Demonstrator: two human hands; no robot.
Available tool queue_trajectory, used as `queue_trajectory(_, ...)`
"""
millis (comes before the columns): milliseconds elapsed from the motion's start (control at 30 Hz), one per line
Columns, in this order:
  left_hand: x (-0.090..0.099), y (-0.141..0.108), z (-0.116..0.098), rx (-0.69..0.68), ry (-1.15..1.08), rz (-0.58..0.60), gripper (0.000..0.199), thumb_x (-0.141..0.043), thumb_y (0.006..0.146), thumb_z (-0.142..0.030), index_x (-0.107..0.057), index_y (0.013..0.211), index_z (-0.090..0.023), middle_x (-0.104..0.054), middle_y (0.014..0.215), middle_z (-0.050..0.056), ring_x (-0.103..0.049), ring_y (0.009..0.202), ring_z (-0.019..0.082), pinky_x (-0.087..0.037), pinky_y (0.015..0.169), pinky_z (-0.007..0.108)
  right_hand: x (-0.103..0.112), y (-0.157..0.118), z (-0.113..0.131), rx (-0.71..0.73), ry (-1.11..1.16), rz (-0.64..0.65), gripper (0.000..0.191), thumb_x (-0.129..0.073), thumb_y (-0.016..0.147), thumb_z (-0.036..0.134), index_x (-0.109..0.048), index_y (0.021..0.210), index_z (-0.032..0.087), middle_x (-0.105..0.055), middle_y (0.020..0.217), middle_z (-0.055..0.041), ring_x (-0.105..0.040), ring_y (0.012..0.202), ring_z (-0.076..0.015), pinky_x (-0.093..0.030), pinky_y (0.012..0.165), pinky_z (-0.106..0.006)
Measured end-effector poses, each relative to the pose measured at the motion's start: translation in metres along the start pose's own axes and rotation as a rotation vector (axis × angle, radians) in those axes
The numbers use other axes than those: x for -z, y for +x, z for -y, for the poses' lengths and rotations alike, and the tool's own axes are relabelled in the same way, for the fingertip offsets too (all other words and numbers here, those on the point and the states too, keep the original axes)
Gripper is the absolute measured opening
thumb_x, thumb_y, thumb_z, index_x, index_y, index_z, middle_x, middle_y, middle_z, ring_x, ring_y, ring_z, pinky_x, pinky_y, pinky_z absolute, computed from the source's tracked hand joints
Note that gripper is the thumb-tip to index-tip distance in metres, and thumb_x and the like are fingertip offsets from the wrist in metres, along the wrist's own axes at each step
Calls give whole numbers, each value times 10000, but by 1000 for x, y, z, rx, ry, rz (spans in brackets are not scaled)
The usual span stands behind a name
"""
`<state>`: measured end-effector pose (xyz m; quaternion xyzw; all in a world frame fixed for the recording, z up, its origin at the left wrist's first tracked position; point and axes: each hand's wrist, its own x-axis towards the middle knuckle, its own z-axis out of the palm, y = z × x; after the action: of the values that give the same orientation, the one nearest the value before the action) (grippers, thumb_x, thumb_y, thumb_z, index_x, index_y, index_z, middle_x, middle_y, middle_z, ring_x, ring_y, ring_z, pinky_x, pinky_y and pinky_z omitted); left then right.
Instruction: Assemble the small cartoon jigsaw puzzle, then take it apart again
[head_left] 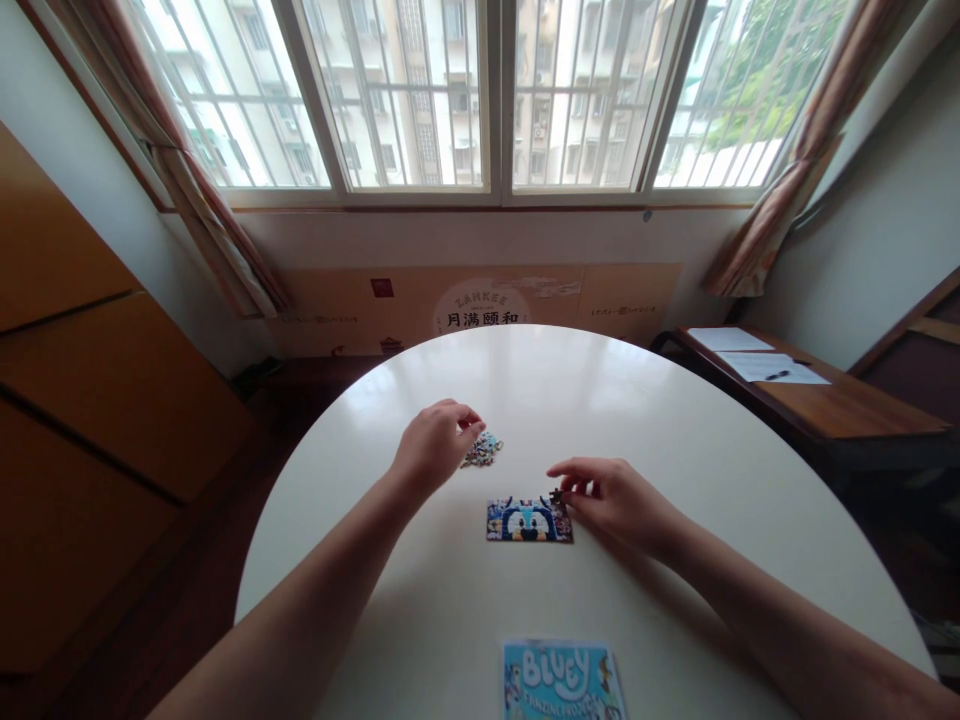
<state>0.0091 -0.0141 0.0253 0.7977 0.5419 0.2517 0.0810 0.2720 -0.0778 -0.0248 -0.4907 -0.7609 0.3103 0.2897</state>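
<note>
A partly assembled jigsaw puzzle (pixel 529 522) with a blue dog face lies on the white round table, its upper edge uneven. At its upper right corner my right hand (pixel 611 495) pinches a small dark puzzle piece (pixel 556 495) between thumb and fingers. Farther back and to the left is a small pile of loose pieces (pixel 484 450). My left hand (pixel 439 440) is at the left side of this pile, fingers curled and thumb near the fingertips; whatever it may hold is too small to make out.
A blue "Bluey" picture sheet (pixel 561 680) lies at the near side of the white table (pixel 420 620). To the right stands a wooden desk (pixel 862 405) with papers (pixel 772 368) and a pen. Windows and a printed cardboard panel (pixel 630 290) are behind.
</note>
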Motion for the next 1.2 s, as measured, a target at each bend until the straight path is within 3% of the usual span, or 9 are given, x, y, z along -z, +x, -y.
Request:
queue_trajectory(133, -12, -18, -31, -176, -115, 153, 156, -628, 887, -285, -767, 859, -219, -708, 896, 41, -630, 748, 174, -474, 719, 306, 0, 0, 3, -6, 2, -25, 404, -605, 819, 177, -673, 1213, 241, -698, 888, -12, -596, 668, -82, -500, 655, -201)
queue_trajectory(267, -29, -27, -47, -206, -130, 260, 129, -674, 856, -311, -776, 874, -233, -709, 898, 47, -646, 803, 200, -484, 770, 329, -1, 1, 4, 14, 25, -70, 467, -588, 823, 178, -620, 1287, 227, -694, 885, -16, -600, 674, -86, -500, 646, -199)
queue_trajectory(600, -40, -26, -44, -238, -214, 251, 119, -665, 853, -248, -764, 795, -219, -701, 850, 34, -629, 771, 178, -453, 704, 283, -4, -1, 2, 152, -51, -122, 463, -588, 879, 231, -578, 1341, 268, -689, 922, -17, -621, 794, -119, -505, 765, -270)
queue_trajectory(700, -39, -25, -44, -227, -229, 260, 106, -677, 833, -224, -758, 766, -209, -697, 835, 32, -624, 759, 173, -448, 705, 279, -3, -2, 4, 130, -69, -110, 542, -633, 863, 265, -525, 1394, 262, -677, 984, -38, -621, 877, -146, -509, 801, -292)
queue_trajectory(933, -39, -23, -42, -215, -254, 272, 109, -658, 819, -200, -759, 778, -210, -694, 820, 25, -613, 731, 168, -452, 720, 282, -1, -3, 11, 16, 8, 4, 635, -626, 855, 230, -442, 1463, 238, -669, 929, -32, -581, 702, -96, -497, 682, -230)
queue_trajectory(1200, -40, -23, -41, -208, -255, 257, 101, -660, 811, -203, -752, 769, -198, -685, 807, 20, -603, 725, 163, -440, 706, 276, -1, -3, 9, -18, 44, 20, 679, -613, 840, 207, -412, 1486, 252, -669, 880, -11, -593, 735, -112, -485, 673, -228)
